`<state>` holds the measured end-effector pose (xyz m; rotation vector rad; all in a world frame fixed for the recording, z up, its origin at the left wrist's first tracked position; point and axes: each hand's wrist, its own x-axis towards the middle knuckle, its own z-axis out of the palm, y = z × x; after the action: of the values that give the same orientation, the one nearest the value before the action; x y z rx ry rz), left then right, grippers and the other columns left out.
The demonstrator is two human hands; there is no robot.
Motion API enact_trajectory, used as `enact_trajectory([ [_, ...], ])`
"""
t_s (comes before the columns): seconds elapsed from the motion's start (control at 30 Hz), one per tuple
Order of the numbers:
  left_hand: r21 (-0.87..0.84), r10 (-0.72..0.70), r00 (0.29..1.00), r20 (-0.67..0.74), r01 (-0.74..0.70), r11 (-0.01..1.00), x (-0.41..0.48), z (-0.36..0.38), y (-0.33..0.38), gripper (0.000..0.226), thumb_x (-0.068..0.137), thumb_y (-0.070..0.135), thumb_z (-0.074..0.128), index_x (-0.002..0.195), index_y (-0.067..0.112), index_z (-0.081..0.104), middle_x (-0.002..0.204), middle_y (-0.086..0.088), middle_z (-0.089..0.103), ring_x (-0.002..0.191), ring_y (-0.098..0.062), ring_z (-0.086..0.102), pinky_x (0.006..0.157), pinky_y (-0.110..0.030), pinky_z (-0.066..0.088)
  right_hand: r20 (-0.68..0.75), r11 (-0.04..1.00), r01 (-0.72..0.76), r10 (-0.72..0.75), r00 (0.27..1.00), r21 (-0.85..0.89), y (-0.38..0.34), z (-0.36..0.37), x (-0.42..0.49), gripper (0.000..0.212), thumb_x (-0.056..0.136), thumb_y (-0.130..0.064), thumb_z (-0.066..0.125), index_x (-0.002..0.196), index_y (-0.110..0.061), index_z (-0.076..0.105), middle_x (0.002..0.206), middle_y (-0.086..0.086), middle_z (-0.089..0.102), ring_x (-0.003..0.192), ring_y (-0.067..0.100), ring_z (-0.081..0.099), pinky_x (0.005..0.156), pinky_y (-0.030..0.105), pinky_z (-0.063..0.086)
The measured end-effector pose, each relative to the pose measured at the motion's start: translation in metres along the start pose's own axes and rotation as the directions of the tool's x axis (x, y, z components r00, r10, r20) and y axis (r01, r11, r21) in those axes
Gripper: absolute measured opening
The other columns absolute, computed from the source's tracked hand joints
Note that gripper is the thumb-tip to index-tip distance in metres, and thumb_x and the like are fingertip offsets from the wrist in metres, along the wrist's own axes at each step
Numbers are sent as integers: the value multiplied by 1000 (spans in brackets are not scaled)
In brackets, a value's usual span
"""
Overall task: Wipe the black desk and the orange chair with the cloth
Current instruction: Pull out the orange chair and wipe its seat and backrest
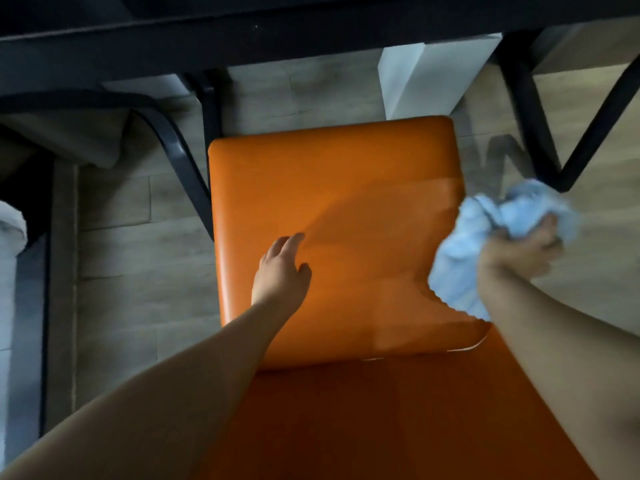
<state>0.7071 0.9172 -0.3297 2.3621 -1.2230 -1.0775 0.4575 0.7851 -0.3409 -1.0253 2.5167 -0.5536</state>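
The orange chair (332, 237) stood directly below the camera, its seat pulled out from under the black counter (242, 32) that ran across the top of the view. The pale blue cloth (485, 244) was bunched in the right hand (519, 254), which clenched it at the seat's right edge; blur made it hard to say whether the cloth was touching the upholstery or hanging just off it. The left hand (282, 268) lay relaxed over the left part of the seat, fingers loosely spread and gripping nothing.

Black metal legs (540, 133) crossed beside the chair over a wood-look floor (138, 271), and a white box (426, 81) sat beyond the seat's far edge.

The seat appeared to be the step in hand. A wadded cloth offers little flat contact, so strokes could skip strips of the surface, and a sweep running off the right edge could snag the cloth on the nearby legs. The chair might also shift under pressure if the left hand did not brace it.
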Motion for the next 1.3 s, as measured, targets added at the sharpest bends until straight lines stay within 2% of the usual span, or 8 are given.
enact_trajectory([
  [0.17,-1,-115,993,-38,115,993,-23,-21,-29,50,92,15,48,141,23,39,146,3,38,126,-23,43,94,-35,42,200,828,538,-561,803,160,-40,13,-73,50,80,-18,55,129,-13,50,126,14,52,112,31,51,91,34,39],
  [0.4,70,-269,957,106,263,962,-61,-48,-91,49,90,16,51,138,21,43,144,-1,40,127,-22,41,95,-31,39,804,796,586,-445,394,153,-27,20,-181,77,83,-18,49,143,-51,15,143,-5,40,122,22,48,102,42,40],
  [0.57,-161,-538,828,159,559,813,-98,-54,-125,40,94,17,45,134,19,46,128,-10,53,96,-27,57,76,-29,43,883,606,753,-171,438,-256,-13,25,-228,62,85,-26,44,139,-47,24,143,0,37,127,30,38,104,55,29],
  [0.7,-448,-630,683,370,725,523,-119,-39,-139,22,98,16,40,79,20,49,82,-1,49,75,-20,50,73,-29,38,869,572,761,-156,469,-307,10,33,-248,56,84,-37,56,134,-43,31,152,-3,4,135,31,14,103,57,26],
  [0.87,-629,-605,659,448,713,311,-128,-31,-149,19,99,21,39,109,26,54,106,-5,61,88,-19,57,69,-28,40,876,563,792,-231,424,-235,27,57,-247,77,83,-42,62,145,-42,17,157,-10,-12,141,34,9,104,50,32],
  [1.1,-699,-529,644,552,704,126,-143,-32,-163,24,96,20,44,105,12,65,101,-6,66,88,-17,60,72,-29,45,984,767,632,-174,43,109,22,20,-311,51,75,-19,62,125,-24,59,118,-4,63,108,16,57,92,24,41],
  [1.23,-749,-367,666,649,645,-155,-148,-43,-154,31,95,21,39,89,3,63,79,-12,66,77,-24,58,72,-34,45,921,911,380,2,-389,159,-9,-44,-305,27,70,-13,78,84,-31,64,83,-18,58,74,-5,58,69,10,46],
  [1.3,-734,-304,668,679,613,-294,-150,-50,-153,30,94,23,39,88,3,61,82,-13,64,76,-27,56,73,-37,44,917,871,448,-7,-400,202,-3,-53,-312,26,67,-23,83,78,-36,63,91,-21,56,83,-9,57,78,9,44],
])
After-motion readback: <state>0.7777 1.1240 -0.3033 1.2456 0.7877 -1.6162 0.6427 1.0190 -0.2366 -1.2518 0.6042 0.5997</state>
